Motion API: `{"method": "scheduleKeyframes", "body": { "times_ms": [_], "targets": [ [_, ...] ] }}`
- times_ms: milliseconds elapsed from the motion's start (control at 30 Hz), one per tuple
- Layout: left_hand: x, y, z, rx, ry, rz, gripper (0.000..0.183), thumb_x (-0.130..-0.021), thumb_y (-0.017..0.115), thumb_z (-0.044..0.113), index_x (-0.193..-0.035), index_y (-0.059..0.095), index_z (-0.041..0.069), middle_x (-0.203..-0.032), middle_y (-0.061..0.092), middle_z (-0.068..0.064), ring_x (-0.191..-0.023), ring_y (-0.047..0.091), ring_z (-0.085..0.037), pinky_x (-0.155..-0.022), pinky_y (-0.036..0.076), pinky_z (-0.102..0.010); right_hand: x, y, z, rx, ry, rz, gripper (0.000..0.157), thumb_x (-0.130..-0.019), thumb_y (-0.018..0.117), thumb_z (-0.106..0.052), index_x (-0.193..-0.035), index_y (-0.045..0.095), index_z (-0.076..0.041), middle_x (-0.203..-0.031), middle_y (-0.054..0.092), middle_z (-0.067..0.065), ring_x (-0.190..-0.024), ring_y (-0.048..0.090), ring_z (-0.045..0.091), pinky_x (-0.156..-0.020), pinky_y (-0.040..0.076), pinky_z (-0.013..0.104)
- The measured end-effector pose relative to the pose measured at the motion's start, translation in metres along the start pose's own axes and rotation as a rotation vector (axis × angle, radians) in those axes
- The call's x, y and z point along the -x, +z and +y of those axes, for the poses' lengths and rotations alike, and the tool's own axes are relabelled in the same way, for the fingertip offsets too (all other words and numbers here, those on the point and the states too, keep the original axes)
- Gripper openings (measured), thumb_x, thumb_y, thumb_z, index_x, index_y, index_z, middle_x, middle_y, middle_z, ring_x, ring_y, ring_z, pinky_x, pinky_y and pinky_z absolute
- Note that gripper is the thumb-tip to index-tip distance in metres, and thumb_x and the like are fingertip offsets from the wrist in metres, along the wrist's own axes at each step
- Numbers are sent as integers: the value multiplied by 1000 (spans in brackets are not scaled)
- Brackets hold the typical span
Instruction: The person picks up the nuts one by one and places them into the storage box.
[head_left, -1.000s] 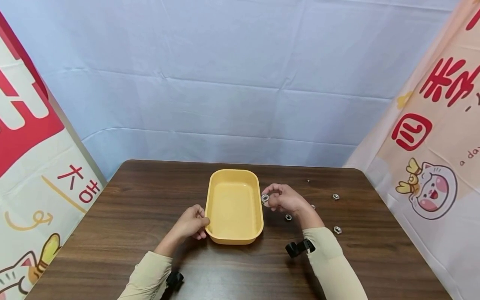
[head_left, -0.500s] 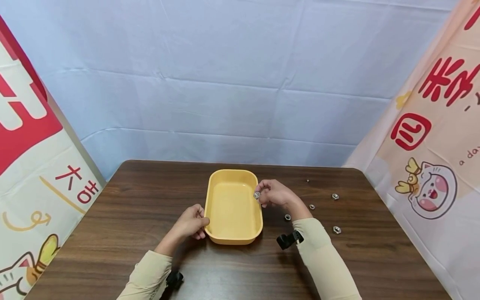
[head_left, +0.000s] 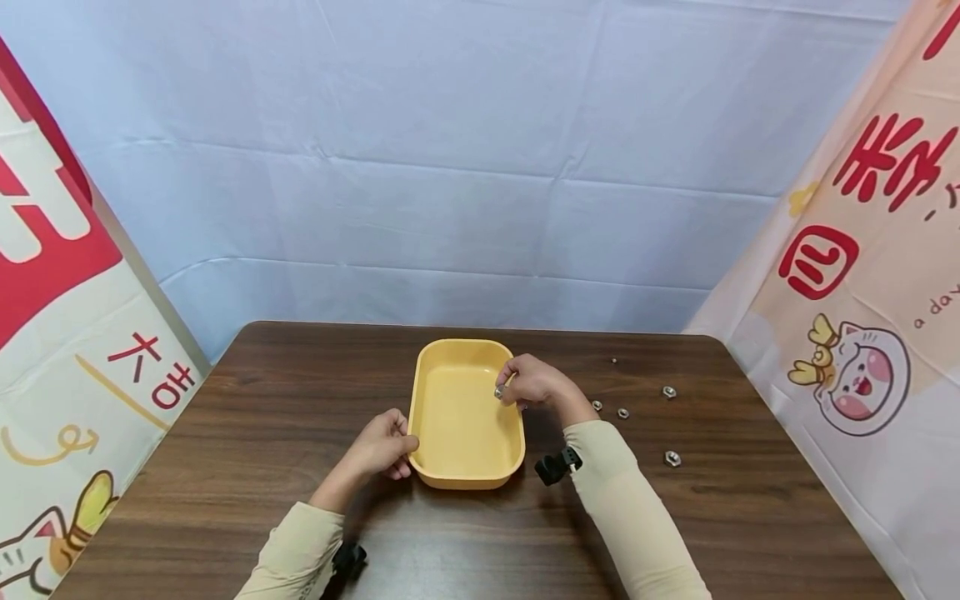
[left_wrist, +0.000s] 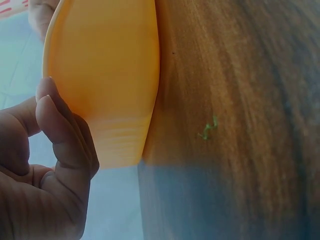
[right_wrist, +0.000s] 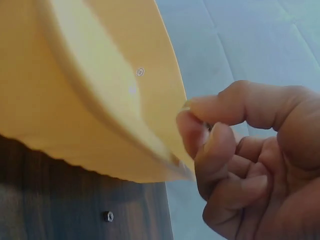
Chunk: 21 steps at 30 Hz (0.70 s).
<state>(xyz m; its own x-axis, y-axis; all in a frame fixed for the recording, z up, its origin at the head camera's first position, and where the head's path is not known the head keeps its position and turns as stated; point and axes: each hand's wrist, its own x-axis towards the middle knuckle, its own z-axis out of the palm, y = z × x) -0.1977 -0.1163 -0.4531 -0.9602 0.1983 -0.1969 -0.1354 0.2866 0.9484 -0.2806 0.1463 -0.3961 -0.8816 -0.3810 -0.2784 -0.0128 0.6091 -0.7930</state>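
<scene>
One metal nut (head_left: 499, 390) sat pinched in the fingers of my right hand (head_left: 534, 382), tips closed on it, no visible slack. Position: over the right side of the yellow tray (head_left: 465, 425), toward the far end, just inside the rim. Height above the tray floor: couldn't tell. The right wrist view mostly hid the nut behind my fingers.

Step in hand, my read: bringing that nut into the tray. Next move called for: a bit further in, lower, then part the fingers. Releasing too near the wall risked a bounce.

My left hand (head_left: 382, 446) gripped the left rim near the close corner, thumb over the edge, fingers curled outside. Looked enough to steady it.

Ring-like mark (right_wrist: 140, 72) on the tray's inside: couldn't tell if nut or reflection.

Further out, on the brown surface (head_left: 300, 400) right of the tray: inner nut (head_left: 597, 406), small nut (head_left: 623, 413) near it, far nut (head_left: 669, 392), near nut (head_left: 672, 458), plus a tiny piece (head_left: 613, 361) toward the back edge. Likely pickups left, I judged.
</scene>
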Motion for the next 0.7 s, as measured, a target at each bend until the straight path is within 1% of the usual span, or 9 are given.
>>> {"method": "scheduleKeyframes", "body": {
  "times_ms": [67, 200, 233, 300, 367, 400, 533, 600, 700],
  "targets": [
    [0, 0, 0, 3, -1, 0, 16, -77, 52, -2, -82, 38, 3, -58, 52, -11, -39, 53, -14, -35, 43, -24, -2, 1, -3, 55, -1, -8, 16, -74, 64, 3, -89, 58, -1, -74, 56, 9, -49, 47, 19, -44, 41, 27],
    [0, -1, 0, 5, -2, -4, 16, -77, 52, -2, -82, 38, 3, -57, 52, -11, -39, 53, -14, -35, 43, -24, -6, 3, -8, 147, -1, -15, 15, -74, 65, 1, -87, 59, -3, -66, 55, 8, -47, 48, 18, -41, 33, 25],
    [0, -1, 0, 4, -2, -5, 16, -77, 52, -2, -82, 38, 3, -57, 52, -11, -39, 53, -14, -35, 43, -24, -7, 4, -9, 153, 6, -18, 15, -74, 65, 1, -87, 60, -3, -65, 55, 8, -47, 48, 18, -41, 32, 26],
    [-1, -1, -1, 4, -4, -8, 16, -77, 52, -2, -82, 38, 3, -57, 52, -11, -39, 52, -14, -35, 43, -24, -9, 5, -11, 153, 18, -23, 15, -74, 64, 2, -87, 60, -3, -66, 55, 7, -45, 45, 17, -42, 34, 29],
    [-1, -1, -1, 3, -5, -10, 15, -77, 52, -2, -83, 38, 3, -57, 52, -11, -39, 52, -14, -35, 43, -24, -11, 6, -12, 139, 36, -32, 12, -74, 62, 4, -82, 58, -4, -65, 52, 5, -45, 41, 15, -45, 34, 32],
    [-1, -1, -1, 4, -5, -10, 15, -76, 52, -2, -83, 38, 3, -57, 52, -11, -38, 52, -14, -35, 43, -24, -13, 6, -13, 135, 45, -40, 12, -74, 61, 6, -76, 56, -5, -62, 48, 4, -44, 36, 14, -46, 32, 33],
    [-1, -1, -1, 8, -5, -16, 16, -76, 52, -2, -82, 38, 3, -56, 53, -11, -38, 52, -14, -35, 43, -24, -18, 9, -19, 197, 47, -61, 29, -71, 54, 9, -56, 42, -11, -52, 32, 0, -45, 23, 13, -47, 24, 30],
    [-1, -1, 0, 9, -3, -20, 16, -76, 52, -2, -82, 38, 3, -55, 53, -11, -38, 53, -14, -35, 43, -24, -22, 10, -22, 265, 47, -74, 35, -70, 51, 11, -50, 35, -14, -48, 27, -1, -45, 18, 13, -45, 19, 29],
    [-2, -1, 0, 8, 0, -23, 15, -76, 52, -2, -83, 39, 3, -55, 53, -10, -38, 53, -14, -35, 43, -24, -29, 14, -28, 396, 51, -103, 39, -68, 47, 12, -45, 33, -16, -44, 26, -2, -44, 15, 12, -44, 15, 28]
  ]
}}
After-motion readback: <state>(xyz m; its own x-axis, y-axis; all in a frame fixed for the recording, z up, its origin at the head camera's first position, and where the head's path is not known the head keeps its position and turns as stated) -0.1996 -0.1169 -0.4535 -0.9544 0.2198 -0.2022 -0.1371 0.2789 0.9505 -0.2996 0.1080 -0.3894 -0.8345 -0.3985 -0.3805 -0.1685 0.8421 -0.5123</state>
